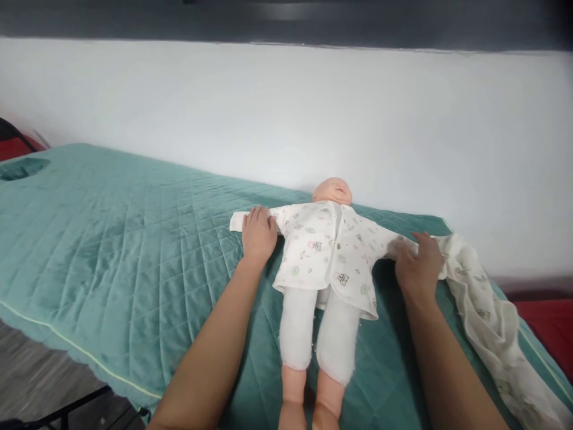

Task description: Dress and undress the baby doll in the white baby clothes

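Note:
A baby doll [333, 190] lies on its back in a white printed jacket [313, 245], its front edges meeting down the middle. Both sleeves stretch out sideways. My left hand [259, 235] is closed over the left-side sleeve [237, 221], whose cuff sticks out past my fingers. At the other sleeve [380, 239], my right hand [419, 267] rests over the outer end with thumb and fingers apart, slightly blurred. White padded fabric covers the doll's upper legs [298, 328], and its lower legs are bare.
A crumpled white printed cloth [486, 310] lies right of my right hand and runs down the bed's edge. Quilted green cover [134, 239] spreads under everything, with a hole [22, 169] at far left. A white wall [224, 107] stands behind. Red items show at both sides.

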`<state>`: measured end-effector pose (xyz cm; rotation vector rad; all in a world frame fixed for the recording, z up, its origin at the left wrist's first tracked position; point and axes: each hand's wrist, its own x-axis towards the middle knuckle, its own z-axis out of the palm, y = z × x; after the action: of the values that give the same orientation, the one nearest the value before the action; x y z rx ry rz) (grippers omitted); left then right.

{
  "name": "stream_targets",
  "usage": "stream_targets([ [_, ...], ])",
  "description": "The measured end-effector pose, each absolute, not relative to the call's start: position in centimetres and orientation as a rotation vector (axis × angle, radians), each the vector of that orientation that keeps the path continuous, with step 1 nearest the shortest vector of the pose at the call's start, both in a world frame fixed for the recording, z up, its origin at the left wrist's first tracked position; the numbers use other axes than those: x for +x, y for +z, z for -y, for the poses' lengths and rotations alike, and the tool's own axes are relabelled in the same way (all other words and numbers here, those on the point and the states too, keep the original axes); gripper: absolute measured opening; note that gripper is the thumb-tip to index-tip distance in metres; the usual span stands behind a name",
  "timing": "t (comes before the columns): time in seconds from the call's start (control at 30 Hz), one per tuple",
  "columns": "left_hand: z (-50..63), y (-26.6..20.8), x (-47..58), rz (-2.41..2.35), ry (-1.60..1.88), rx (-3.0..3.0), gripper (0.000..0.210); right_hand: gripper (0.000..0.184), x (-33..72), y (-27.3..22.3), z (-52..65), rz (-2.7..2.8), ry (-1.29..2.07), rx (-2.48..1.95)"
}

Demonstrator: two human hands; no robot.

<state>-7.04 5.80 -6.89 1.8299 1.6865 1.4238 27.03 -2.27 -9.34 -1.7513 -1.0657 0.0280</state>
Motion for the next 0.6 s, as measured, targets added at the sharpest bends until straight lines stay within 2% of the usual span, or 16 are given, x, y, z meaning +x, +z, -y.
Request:
stream_targets([
  [0.07,-5.8,-7.0,-7.0,-1.704,1.401,1.861,0.020,0.044,26.8,-9.4,2.0,1.123,-0.065,-1.820],
  [0.27,-5.9,-7.0,-6.8,-1.777,1.369,1.908,0.024,0.045,27.7,-9.9,1.6,1.117,0.076,-2.026],
  [0.6,-5.5,-6.5,-6.5,-2.131,0.884,2.146,0.043,0.045,27.8,-10.5,1.2,1.301,-0.100,-2.152],
])
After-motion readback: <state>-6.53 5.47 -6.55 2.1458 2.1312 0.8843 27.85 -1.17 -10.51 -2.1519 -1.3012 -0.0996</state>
